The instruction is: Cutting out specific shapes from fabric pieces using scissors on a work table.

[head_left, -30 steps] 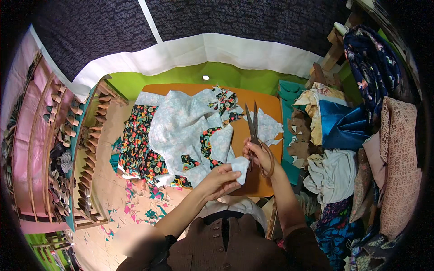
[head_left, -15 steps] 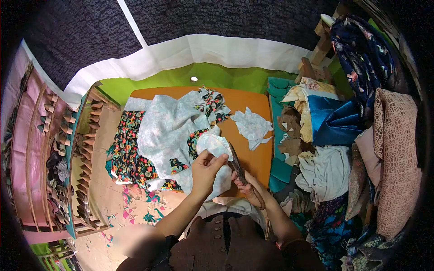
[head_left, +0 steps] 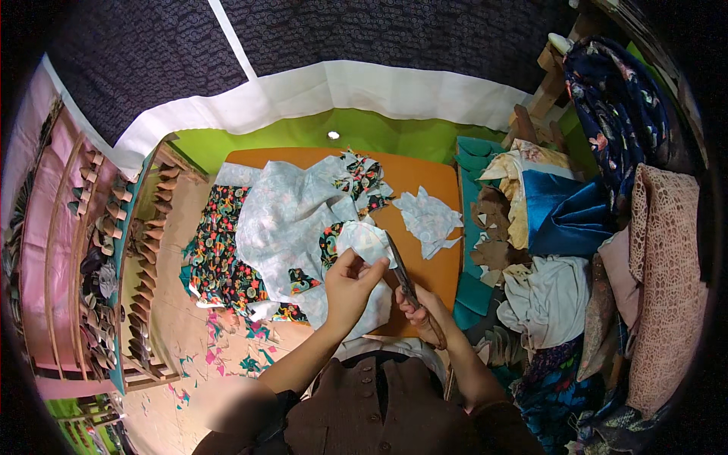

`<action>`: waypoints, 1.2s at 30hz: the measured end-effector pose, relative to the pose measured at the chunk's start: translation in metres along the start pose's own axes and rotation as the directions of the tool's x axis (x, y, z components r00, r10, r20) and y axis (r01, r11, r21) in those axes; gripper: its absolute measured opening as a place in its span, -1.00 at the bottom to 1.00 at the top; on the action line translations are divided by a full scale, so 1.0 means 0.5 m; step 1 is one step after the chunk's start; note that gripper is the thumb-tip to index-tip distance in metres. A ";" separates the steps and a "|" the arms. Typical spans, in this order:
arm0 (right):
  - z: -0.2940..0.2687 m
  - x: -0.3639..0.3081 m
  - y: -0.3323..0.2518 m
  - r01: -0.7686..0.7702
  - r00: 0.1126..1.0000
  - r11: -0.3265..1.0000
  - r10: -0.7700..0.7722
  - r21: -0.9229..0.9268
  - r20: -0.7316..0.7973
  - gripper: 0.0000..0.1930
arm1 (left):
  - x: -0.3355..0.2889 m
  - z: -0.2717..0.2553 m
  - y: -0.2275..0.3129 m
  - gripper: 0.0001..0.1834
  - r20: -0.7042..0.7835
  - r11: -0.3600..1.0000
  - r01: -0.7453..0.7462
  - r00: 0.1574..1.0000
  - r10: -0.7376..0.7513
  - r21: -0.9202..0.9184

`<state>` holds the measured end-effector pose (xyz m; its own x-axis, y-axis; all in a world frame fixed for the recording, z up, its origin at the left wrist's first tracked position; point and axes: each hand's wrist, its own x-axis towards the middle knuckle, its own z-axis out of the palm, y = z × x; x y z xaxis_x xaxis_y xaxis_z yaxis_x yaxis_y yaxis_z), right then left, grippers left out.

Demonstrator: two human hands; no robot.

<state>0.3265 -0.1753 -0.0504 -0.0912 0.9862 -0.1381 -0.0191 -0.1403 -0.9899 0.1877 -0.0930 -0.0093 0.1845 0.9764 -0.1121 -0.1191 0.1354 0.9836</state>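
A small whitish piece of fabric (head_left: 362, 239) with a rounded edge is pinched in my left hand (head_left: 350, 287), above the orange table (head_left: 425, 299). My right hand (head_left: 422, 309) grips dark scissors (head_left: 403, 274), whose blades point up along the fabric's right edge. Whether the blades are apart is hard to make out. Beneath and to the left lies a large cloth (head_left: 284, 220), pale on one side, with a black floral print (head_left: 216, 250) showing around it. A pile of pale cut pieces (head_left: 429, 220) rests on the table to the right.
Shoe lasts (head_left: 150, 243) line a wooden rack on the left. Coloured scraps (head_left: 254, 334) litter the floor. To the right are brown cut pieces (head_left: 493, 227), blue satin (head_left: 565, 212), white cloth (head_left: 547, 299) and a pink lace-patterned cloth (head_left: 666, 280). A dark curtain (head_left: 379, 38) hangs beyond.
The view has shifted slightly, so the whole scene sits a little lower and to the right. Both hands keep their hold on the fabric and scissors, with the blades still at the fabric's edge.
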 end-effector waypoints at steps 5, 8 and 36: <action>0.003 0.010 -0.042 -0.375 0.927 0.889 0.364 0.262 0.092 -0.22 | 0.005 0.003 0.011 -0.87 -0.033 0.993 -0.026 0.999 0.022 -0.118; 0.006 0.006 -0.011 -0.129 0.991 0.966 0.120 0.224 0.051 -0.25 | 0.007 0.006 0.014 -0.89 -0.007 0.991 -0.003 1.000 0.002 -0.137; -0.010 0.007 -0.033 -0.278 0.960 0.921 0.260 0.274 0.099 -0.18 | 0.015 0.001 -0.010 -0.74 0.042 0.998 0.009 0.999 -0.012 0.068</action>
<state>0.3313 -0.1688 -0.0345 -0.1908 0.9021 -0.3871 -0.2655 -0.4270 -0.8644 0.1900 -0.0862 -0.0149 0.2266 0.9668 -0.1182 -0.0509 0.1330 0.9898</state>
